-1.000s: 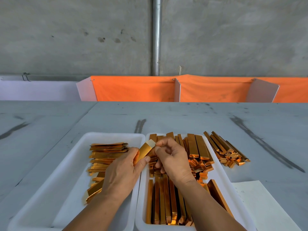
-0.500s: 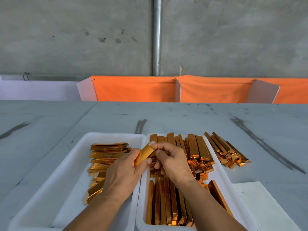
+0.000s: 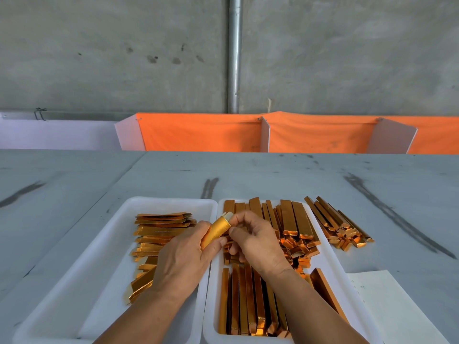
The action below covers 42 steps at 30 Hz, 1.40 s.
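head | left hand (image 3: 182, 254) grips gold box (image 3: 215, 232); right hand (image 3: 259, 242) pinches its far end | box — above adjoining tray rims (image 3: 215, 204)

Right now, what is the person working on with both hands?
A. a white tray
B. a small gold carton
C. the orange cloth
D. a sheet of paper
B: the left hand grips a small gold carton by its body, and the right hand pinches its upper end, where a pale flap shows.
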Motion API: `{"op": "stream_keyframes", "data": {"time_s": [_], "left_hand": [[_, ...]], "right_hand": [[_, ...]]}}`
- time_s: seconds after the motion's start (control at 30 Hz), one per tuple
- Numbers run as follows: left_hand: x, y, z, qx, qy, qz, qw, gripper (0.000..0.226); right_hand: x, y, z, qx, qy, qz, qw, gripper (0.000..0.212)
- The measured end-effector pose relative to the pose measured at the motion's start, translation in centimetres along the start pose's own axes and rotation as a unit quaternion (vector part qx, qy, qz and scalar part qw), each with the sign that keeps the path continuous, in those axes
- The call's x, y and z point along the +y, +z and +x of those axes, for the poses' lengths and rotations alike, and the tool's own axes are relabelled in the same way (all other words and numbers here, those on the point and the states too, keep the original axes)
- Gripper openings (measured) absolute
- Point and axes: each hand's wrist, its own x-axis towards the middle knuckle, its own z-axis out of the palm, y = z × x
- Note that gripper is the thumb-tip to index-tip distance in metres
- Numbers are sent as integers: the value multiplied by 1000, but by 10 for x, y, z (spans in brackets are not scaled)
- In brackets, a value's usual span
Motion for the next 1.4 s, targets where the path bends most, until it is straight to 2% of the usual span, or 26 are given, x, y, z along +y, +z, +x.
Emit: {"op": "stream_keyframes", "data": {"time_s": [0.2, 0.43, 0.8, 1.17, 1.4], "left_hand": [[3, -1, -1, -16, 25, 6, 1000, 33], [5, -3, -1, -20, 34, -6, 999, 35], [4, -2, -2, -24, 37, -10, 999, 36], [2, 0, -1, -17, 36, -31, 999, 39], [2, -1, -2, -18, 29, -68, 997, 31]], "right_hand": [[-3, -3, 0, 21, 17, 34, 999, 22], [-5, -3, 2, 52, -8, 46, 998, 9], [-3, -3, 2, 59, -16, 46, 997, 21], [-4, -4, 0, 34, -21, 53, 998, 26], [-3, -3, 0, 15, -38, 66, 997, 14]]}}
